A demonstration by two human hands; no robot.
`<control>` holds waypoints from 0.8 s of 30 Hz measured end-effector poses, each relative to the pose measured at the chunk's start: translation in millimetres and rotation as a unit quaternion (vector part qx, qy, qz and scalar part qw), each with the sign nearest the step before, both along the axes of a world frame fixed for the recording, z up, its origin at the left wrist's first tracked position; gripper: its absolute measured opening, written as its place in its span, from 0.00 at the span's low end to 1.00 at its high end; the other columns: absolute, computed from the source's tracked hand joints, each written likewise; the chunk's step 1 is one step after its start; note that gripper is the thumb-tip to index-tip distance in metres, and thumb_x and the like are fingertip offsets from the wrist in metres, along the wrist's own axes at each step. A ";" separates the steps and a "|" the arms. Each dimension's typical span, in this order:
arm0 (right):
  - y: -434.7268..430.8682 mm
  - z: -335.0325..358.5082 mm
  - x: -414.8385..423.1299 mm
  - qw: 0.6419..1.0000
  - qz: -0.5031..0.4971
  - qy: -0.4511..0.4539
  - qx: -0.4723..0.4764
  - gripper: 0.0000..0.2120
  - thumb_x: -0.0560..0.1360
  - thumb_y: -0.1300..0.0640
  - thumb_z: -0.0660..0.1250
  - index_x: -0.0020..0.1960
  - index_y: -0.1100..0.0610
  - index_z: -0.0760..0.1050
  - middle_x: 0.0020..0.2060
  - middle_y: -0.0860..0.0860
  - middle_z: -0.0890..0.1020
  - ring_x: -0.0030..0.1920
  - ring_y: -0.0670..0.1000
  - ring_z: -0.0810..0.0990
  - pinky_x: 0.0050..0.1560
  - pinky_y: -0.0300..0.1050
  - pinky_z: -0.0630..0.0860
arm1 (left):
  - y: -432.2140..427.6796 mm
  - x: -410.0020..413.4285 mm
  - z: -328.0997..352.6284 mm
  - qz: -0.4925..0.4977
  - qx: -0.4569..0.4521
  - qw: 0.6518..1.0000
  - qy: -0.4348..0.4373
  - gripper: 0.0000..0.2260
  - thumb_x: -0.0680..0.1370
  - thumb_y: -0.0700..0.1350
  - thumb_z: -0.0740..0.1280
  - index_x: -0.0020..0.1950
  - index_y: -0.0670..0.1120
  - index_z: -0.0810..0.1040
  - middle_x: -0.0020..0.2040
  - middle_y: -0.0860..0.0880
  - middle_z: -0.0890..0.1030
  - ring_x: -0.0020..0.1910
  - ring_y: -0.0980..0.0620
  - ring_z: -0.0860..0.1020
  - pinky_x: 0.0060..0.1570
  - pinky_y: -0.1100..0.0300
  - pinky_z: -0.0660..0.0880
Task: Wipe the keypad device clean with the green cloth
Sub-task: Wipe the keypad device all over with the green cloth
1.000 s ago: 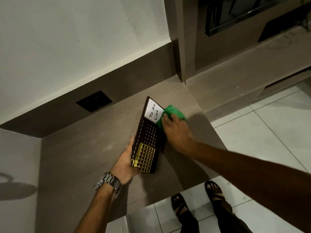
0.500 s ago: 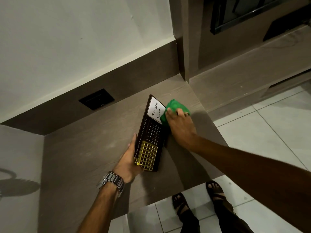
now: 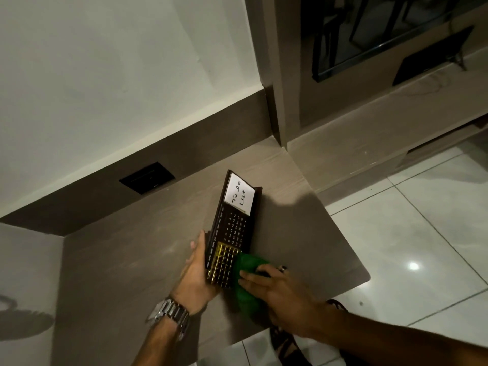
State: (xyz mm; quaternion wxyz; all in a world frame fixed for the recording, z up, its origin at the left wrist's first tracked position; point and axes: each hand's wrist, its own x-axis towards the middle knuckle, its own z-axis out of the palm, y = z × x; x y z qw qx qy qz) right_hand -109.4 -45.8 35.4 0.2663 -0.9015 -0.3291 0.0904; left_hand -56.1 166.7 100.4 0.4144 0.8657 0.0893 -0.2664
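**Keypad device mid-wipe at its gold-keyed near end**

Keypad device (image 3: 232,231) lies flat on the brown wood-grain counter (image 3: 132,260), long axis running from about 12 o'clock down to 6 o'clock, a white "To Do List" card (image 3: 239,194) at its far end and the gold key block at its near end. The left hand (image 3: 196,273) steadies it from the 9 o'clock side, fingers laid straight and close together along the long edge, thumb hidden, so it braces the device and does not clasp it. A metal watch (image 3: 171,314) sits on that wrist.

The right hand (image 3: 280,289) presses the green cloth (image 3: 247,276) against the device's 5 o'clock corner, fingers curled loosely over the bunched fabric, a dark ring visible on 1 finger. The cloth covers the right side of the gold keys and spills onto the counter below.

Judged from this, the wiping step is under way at the near end. The next move likely calls for a stroke across the gold keys toward 9 o'clock, with the left hand holding firm so the device does not skid, and care not to snag the loose card.

The counter carries nothing else in view. A dark wall socket plate (image 3: 147,177) sits at 10 o'clock on the upstand below a pale wall. At 3 o'clock the glossy white floor tiles (image 3: 422,233) catch 1 lamp reflection. A dark screen (image 3: 383,35) hangs at 1 o'clock, and sandalled feet show below the counter edge.
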 end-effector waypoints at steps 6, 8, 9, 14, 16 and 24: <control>-42.2 17.9 42.9 0.968 -0.175 0.005 0.182 0.33 0.67 0.67 0.68 0.71 0.55 0.70 0.69 0.52 0.73 0.66 0.53 0.73 0.65 0.55 0.71 | -4.5 5.7 11.4 -0.207 0.244 0.928 -0.189 0.59 0.65 0.62 0.72 0.75 0.53 0.27 0.77 0.51 0.31 0.76 0.49 0.32 0.75 0.48 0.37; -46.7 17.4 56.8 0.964 -0.178 -0.026 0.194 0.34 0.66 0.68 0.70 0.71 0.57 0.69 0.68 0.53 0.73 0.67 0.53 0.72 0.65 0.55 0.71 | -12.1 11.4 11.5 -0.223 0.260 0.919 -0.197 0.57 0.65 0.63 0.70 0.75 0.54 0.27 0.77 0.53 0.30 0.76 0.49 0.31 0.75 0.47 0.38; -44.4 16.7 62.7 0.967 -0.163 -0.039 0.192 0.34 0.66 0.68 0.70 0.71 0.57 0.68 0.70 0.53 0.72 0.68 0.53 0.70 0.66 0.55 0.70 | -16.3 12.0 10.0 -0.228 0.266 0.916 -0.197 0.57 0.66 0.61 0.70 0.75 0.53 0.27 0.77 0.53 0.29 0.76 0.50 0.31 0.76 0.46 0.39; 2.5 3.9 87.1 0.986 -0.007 -0.106 0.127 0.31 0.69 0.65 0.72 0.68 0.54 0.65 0.73 0.52 0.66 0.76 0.48 0.54 0.68 0.48 0.63 | -22.8 7.7 3.9 -0.227 0.252 0.921 -0.190 0.60 0.65 0.52 0.76 0.75 0.51 0.28 0.78 0.51 0.30 0.78 0.51 0.38 0.76 0.48 0.40; 5.6 -2.5 98.2 0.986 -0.036 -0.112 0.117 0.33 0.70 0.63 0.73 0.71 0.54 0.63 0.74 0.51 0.65 0.75 0.48 0.51 0.67 0.51 0.67 | -19.4 8.2 4.3 -0.223 0.243 0.926 -0.183 0.62 0.64 0.46 0.78 0.75 0.50 0.28 0.78 0.50 0.32 0.78 0.51 0.41 0.76 0.51 0.39; -0.8 -41.2 82.4 0.985 0.067 -0.158 -0.001 0.48 0.69 0.59 0.75 0.78 0.51 0.47 0.78 0.50 0.54 0.77 0.55 0.45 0.70 0.59 0.64 | -18.9 10.1 -0.3 -0.212 0.198 0.940 -0.176 0.66 0.62 0.40 0.80 0.73 0.51 0.24 0.78 0.51 0.33 0.77 0.53 0.36 0.76 0.51 0.38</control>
